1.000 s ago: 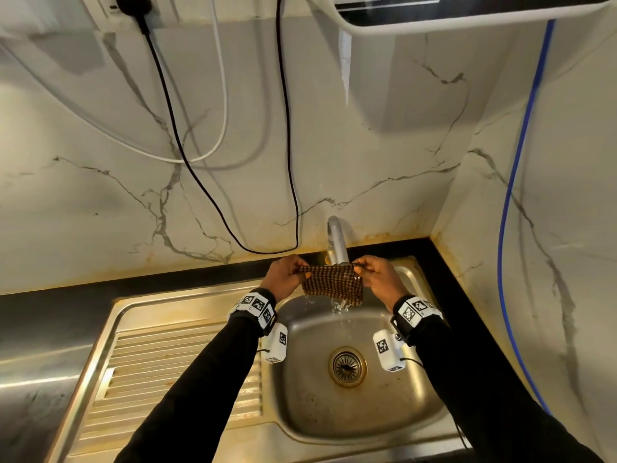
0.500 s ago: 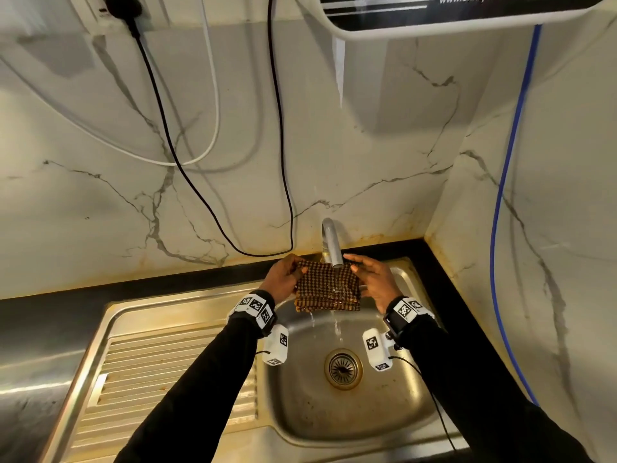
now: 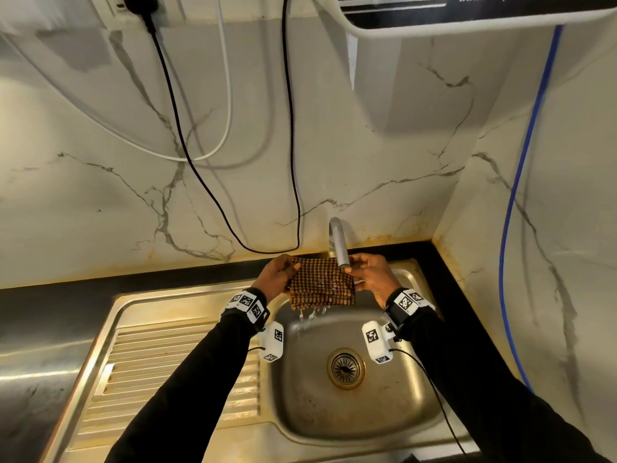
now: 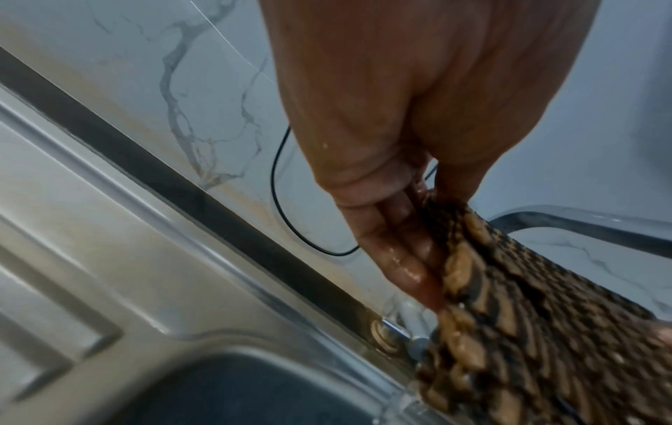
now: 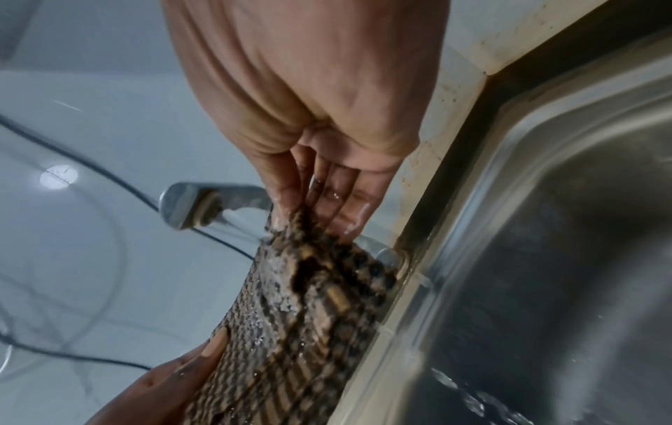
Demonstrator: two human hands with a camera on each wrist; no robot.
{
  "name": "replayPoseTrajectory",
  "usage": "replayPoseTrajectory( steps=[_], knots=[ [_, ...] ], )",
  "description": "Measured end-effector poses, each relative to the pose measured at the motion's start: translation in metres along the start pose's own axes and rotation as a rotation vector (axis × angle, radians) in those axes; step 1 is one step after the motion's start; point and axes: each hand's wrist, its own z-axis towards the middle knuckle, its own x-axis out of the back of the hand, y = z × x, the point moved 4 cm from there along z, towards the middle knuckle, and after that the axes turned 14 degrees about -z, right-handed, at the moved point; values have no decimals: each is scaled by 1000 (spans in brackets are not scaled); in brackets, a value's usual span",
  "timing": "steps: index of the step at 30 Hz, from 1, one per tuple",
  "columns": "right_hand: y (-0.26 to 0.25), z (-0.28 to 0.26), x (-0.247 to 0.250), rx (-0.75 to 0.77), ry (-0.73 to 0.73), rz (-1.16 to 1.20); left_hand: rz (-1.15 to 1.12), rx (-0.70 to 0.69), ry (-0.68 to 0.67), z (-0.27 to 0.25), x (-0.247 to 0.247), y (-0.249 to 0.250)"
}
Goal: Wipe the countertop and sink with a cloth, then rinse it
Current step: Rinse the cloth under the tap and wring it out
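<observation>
A brown and black checked cloth (image 3: pixel 320 284) is stretched flat under the tap (image 3: pixel 339 243) above the steel sink (image 3: pixel 414 409). Water runs off its near edge into the basin. My left hand (image 3: pixel 278 274) pinches the cloth's left edge, thumb on top. My right hand (image 3: pixel 369 274) pinches the right edge beside the spout. In the left wrist view the fingers (image 4: pixel 396 258) lie wet under the cloth (image 4: pixel 545 330). In the right wrist view the cloth (image 5: pixel 309 316) hangs from my fingers (image 5: pixel 338 201), with the tap (image 5: pixel 196 207) pouring onto it.
The sink's ribbed drainboard (image 3: pixel 150 372) lies to the left and the drain (image 3: pixel 345 368) sits in the basin's middle. A black countertop strip (image 3: pixel 66 302) runs along the marble wall. Black (image 3: pixel 293 162) and white (image 3: pixel 227 95) cables hang down the wall; a blue hose (image 3: pixel 514 202) runs down the right corner.
The cloth went from hanging in front of the tap to lying spread flat beneath the spout. Both hands shifted slightly back toward the wall while holding it.
</observation>
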Motion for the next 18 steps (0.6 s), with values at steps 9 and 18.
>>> replayPoseTrajectory(
  steps=[9,18],
  knots=[
    [13,-5,42,-53,106,167,3,-53,-61,28,-50,15],
    [21,-8,73,-82,219,116,-129,-9,-175,20,-84,4]
  ],
)
